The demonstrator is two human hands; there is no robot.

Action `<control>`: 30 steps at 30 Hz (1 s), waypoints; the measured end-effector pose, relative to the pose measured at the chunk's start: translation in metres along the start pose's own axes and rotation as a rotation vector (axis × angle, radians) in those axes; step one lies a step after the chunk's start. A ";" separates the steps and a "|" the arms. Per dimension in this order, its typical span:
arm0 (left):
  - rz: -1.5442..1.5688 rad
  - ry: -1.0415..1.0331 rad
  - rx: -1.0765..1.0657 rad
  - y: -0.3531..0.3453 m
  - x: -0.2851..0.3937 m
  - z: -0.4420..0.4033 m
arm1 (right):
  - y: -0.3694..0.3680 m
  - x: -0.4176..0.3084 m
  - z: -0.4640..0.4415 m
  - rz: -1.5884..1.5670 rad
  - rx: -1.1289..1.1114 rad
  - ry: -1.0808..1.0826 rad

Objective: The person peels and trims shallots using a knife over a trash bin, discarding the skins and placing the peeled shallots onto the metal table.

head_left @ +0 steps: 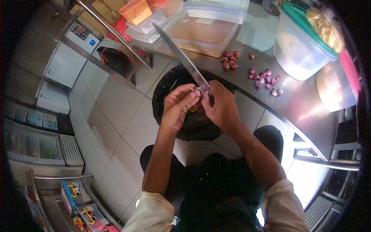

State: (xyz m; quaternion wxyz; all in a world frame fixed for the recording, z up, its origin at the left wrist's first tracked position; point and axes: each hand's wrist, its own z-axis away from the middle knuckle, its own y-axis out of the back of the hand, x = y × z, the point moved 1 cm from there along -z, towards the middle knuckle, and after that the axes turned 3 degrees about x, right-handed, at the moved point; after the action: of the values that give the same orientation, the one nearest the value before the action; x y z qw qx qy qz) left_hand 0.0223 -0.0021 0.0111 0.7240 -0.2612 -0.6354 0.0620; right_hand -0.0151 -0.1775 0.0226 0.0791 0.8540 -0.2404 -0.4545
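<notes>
Between the fingertips of my left hand (179,106) is a small shallot (197,92), pinkish and partly covered by the fingers. My right hand (221,104) grips a long knife (181,56) near its lower end; the blade points up and to the left, and its edge is close to the shallot. Both hands are above a black-lined bin (164,92) with scraps in it. On the metal table (305,118) lie a pile of unpeeled brown shallots (230,60) and a group of peeled purple shallots (266,78).
A clear tub with a green lid (297,46) and a pink-lidded tub (334,85) stand on the table's right. Flat plastic boxes (205,34) and an orange container (135,12) sit at the back. Lower left, a rack holds small boxes (77,193).
</notes>
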 end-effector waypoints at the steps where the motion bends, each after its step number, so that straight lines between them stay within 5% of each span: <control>1: -0.008 0.005 0.002 0.000 0.000 0.000 | -0.001 0.002 0.000 -0.024 0.029 0.004; 11: -0.145 -0.003 0.067 0.004 -0.003 -0.001 | -0.001 0.001 0.003 -0.035 -0.008 -0.114; 20: -0.143 0.050 0.012 0.001 -0.003 0.000 | -0.005 0.008 0.003 -0.073 0.091 0.010; 30: -0.039 0.071 -0.090 -0.002 0.005 0.002 | 0.005 -0.004 -0.005 -0.290 -0.008 -0.366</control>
State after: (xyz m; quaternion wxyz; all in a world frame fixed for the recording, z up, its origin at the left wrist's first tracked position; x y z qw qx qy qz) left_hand 0.0209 -0.0011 0.0160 0.7347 -0.2833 -0.6163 0.0100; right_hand -0.0147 -0.1809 0.0303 -0.0285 0.7828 -0.1238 -0.6092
